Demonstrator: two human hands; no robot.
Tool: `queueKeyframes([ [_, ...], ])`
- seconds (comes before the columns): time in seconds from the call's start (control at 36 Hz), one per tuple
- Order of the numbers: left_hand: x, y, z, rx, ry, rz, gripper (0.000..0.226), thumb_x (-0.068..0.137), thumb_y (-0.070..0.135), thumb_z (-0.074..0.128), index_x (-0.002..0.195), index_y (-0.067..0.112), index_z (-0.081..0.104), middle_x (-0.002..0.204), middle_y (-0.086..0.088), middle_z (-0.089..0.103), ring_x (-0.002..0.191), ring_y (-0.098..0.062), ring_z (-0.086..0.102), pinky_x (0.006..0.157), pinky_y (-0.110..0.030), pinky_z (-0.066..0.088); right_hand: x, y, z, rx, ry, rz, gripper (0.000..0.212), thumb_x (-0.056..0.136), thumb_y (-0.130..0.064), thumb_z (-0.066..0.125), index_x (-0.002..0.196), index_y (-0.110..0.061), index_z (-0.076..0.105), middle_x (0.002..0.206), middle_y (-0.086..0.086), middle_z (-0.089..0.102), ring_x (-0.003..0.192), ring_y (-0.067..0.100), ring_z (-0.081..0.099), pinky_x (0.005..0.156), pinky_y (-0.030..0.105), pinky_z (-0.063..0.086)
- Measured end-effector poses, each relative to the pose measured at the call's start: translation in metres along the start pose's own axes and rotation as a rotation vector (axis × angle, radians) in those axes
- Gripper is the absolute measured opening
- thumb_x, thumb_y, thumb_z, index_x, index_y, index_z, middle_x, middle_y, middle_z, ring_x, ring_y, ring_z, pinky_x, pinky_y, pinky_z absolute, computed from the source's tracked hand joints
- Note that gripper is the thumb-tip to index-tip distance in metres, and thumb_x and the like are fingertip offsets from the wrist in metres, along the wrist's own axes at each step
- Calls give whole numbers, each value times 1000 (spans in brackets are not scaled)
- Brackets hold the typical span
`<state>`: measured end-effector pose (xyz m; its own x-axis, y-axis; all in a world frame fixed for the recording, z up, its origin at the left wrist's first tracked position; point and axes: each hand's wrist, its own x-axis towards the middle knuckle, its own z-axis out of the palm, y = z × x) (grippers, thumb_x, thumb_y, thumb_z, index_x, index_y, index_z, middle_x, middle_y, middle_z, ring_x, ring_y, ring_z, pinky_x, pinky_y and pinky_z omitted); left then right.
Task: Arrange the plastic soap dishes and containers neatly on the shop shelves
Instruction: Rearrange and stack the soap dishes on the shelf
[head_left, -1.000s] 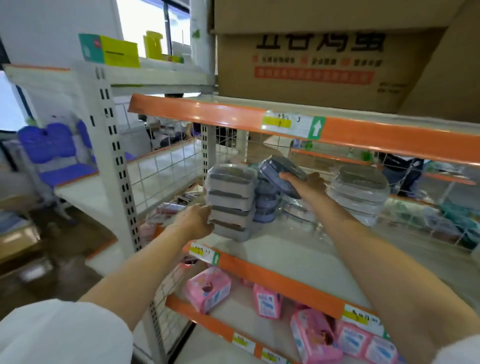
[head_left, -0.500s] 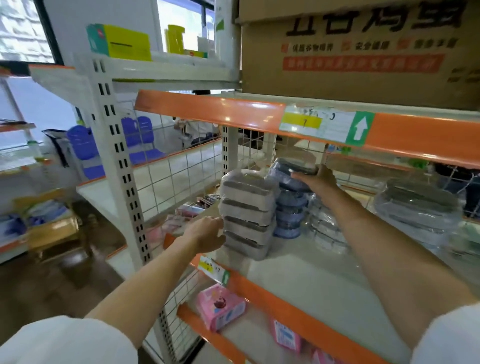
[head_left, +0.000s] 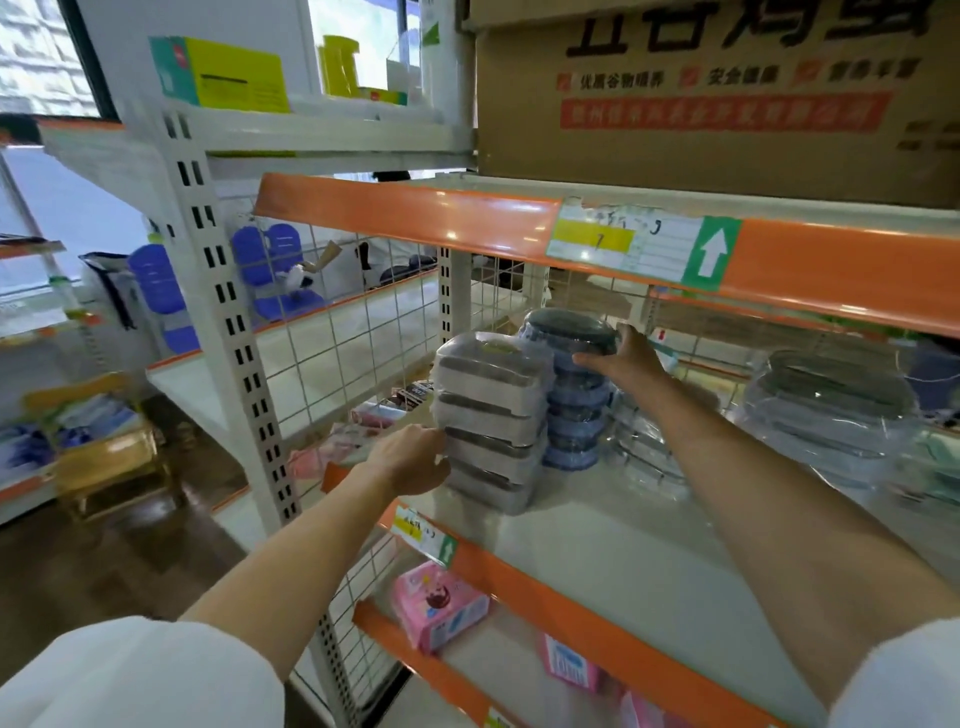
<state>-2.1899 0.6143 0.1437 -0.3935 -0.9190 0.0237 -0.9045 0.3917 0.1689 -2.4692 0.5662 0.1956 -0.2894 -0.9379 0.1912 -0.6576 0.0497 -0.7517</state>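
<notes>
Grey soap dishes (head_left: 491, 415): plastic, matt, wrapped in shiny clear film
Blue containers (head_left: 576, 395): plastic, smooth, under crinkled glossy wrap
Clear stack (head_left: 826, 415): transparent plastic — film catches the light
Shelf board (head_left: 623, 551): painted metal, off-white, dull; edge strip (head_left: 597, 618) orange, glossy
Upright post (head_left: 228, 322): painted metal, slotted
Side grid (head_left: 353, 338): thin white-coated wire
Carton (head_left: 727, 93): brown cardboard, matt, printed
Pink packs (head_left: 439, 605): glossy printed wrap
Sleeves (head_left: 140, 675): white cloth — soft, matt
</notes>
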Motion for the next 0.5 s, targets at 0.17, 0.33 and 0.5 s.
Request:
queueKeyframes([
  [0.17, -9, 17, 2, 9, -20, 0, 24, 93, 24, 53, 113, 14, 61, 115, -7, 61, 104, -22, 60, 88, -34, 52, -35, 17, -6, -237, 10, 4, 85, 76, -51, 74, 137, -2, 42, 140, 19, 46, 126, 34, 46, 98, 42, 43],
  [0.33, -23, 42, 8, 16, -48, 77, 36, 91, 29, 52, 124, 16, 56, 127, -6, 57, 115, -26, 55, 94, -36, 49, -95, 21, -20, -366, -21, -46, 50, 82, -37, 71, 116, -5, 55, 111, 13, 60, 102, 31, 60, 72, 27, 40],
  [0.5, -39, 78, 18, -2, -62, 117, 46, 92, 36, 52, 133, 16, 51, 137, -7, 50, 124, -28, 49, 102, -37, 42, -168, 23, -47, -469, -65, -24, 65, 87, -32, 70, 138, -6, 41, 139, 13, 48, 122, 30, 49, 88, 27, 40],
])
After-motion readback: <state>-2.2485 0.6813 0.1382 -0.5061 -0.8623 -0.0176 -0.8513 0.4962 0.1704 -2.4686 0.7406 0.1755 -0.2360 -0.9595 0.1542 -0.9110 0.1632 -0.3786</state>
